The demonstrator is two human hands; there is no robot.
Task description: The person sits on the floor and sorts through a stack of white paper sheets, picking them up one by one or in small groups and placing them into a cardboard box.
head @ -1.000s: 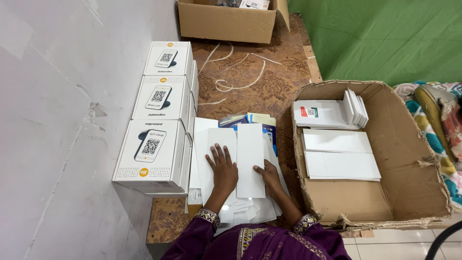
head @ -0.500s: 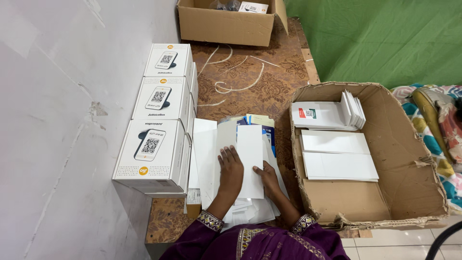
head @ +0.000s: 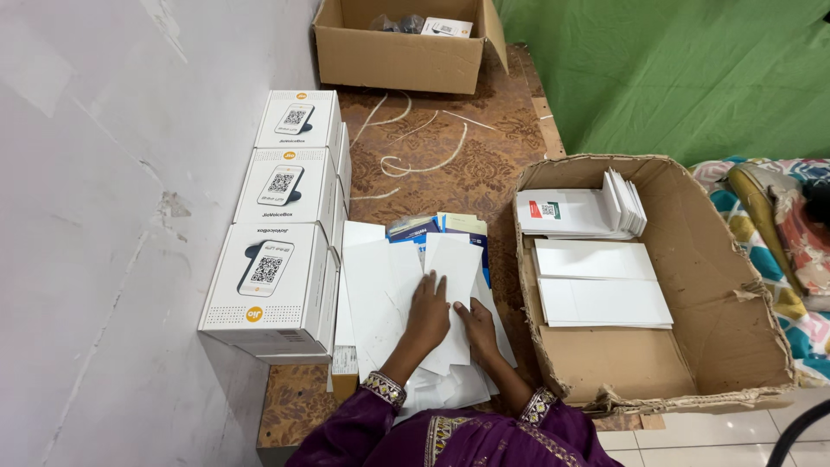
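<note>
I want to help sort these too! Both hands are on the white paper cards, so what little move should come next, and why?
Probably lift the top white card off the pile. The left hand lies flat on it and the right hand rests at its lower edge, with neither closed in a grip, and more loose white cards lie spread underneath.

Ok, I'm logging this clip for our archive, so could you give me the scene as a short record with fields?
Setting: patterned brown table against a white wall
Left hand: flat on a white sheet atop a spread pile of white sheets
Right hand: beside it on the same pile
Left of the hands: three white boxes in a row
Right of the hands: open cardboard box holding white card stacks
Far end: second cardboard box
Also on the table: loose white cords
</note>
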